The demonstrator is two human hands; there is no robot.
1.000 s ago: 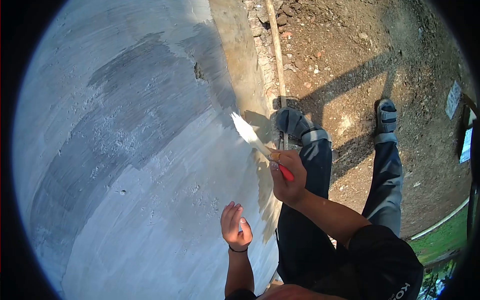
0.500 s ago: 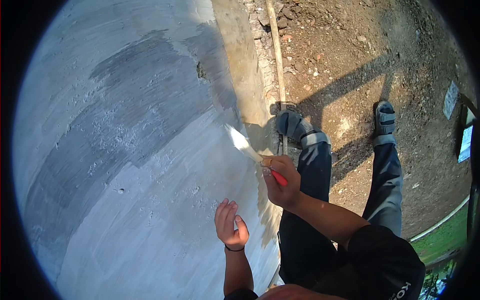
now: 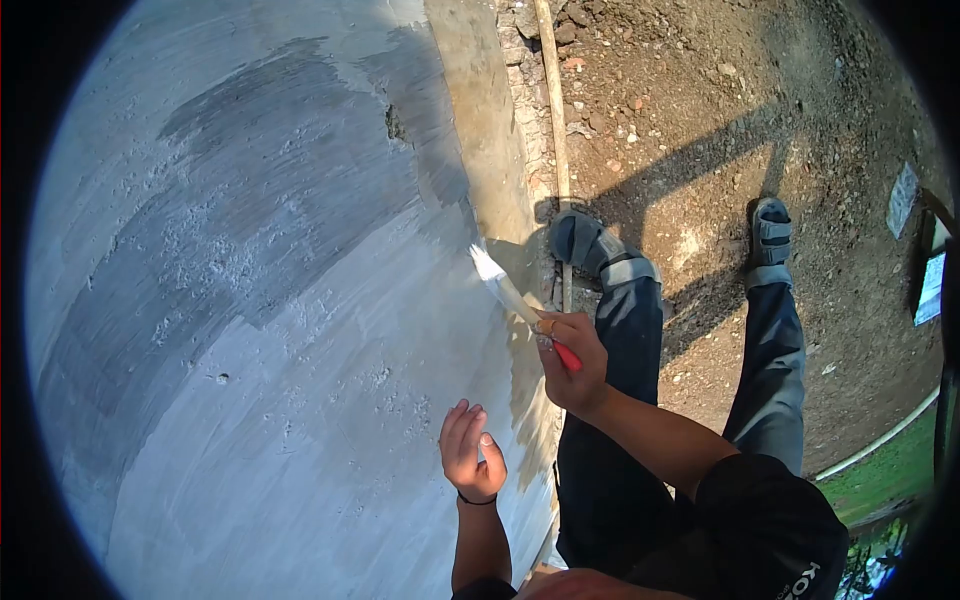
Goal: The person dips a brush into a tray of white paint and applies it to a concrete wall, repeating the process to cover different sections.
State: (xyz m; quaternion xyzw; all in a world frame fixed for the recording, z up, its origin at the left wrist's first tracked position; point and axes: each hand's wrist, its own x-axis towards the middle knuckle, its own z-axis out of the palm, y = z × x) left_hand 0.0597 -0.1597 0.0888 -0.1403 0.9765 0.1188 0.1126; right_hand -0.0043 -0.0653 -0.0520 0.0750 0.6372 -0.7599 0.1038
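Observation:
My right hand (image 3: 574,362) is wrapped round the red handle of a paintbrush (image 3: 508,292). The brush's white bristles point up and left, at the wall's lower strip where the grey coat borders a tan band. Beside it, my left hand (image 3: 472,452) holds nothing; its fingers are raised and the thumb stands apart, with a dark band at the wrist. Whether it touches the wall, I cannot tell. The wall (image 3: 300,400) is pale grey with a darker curved patch, rough specks and a small chipped hole near the top.
A long wooden pole (image 3: 555,110) lies along the wall's foot. My shod feet stand on stony soil (image 3: 690,60). At the right are a crumpled sheet (image 3: 902,200), a pale panel (image 3: 930,290) and green grass (image 3: 890,470).
The brush first moved down and left, then back right with my right hand. My left hand shifted slightly left, then back right. The wall's position in view shifted slightly.

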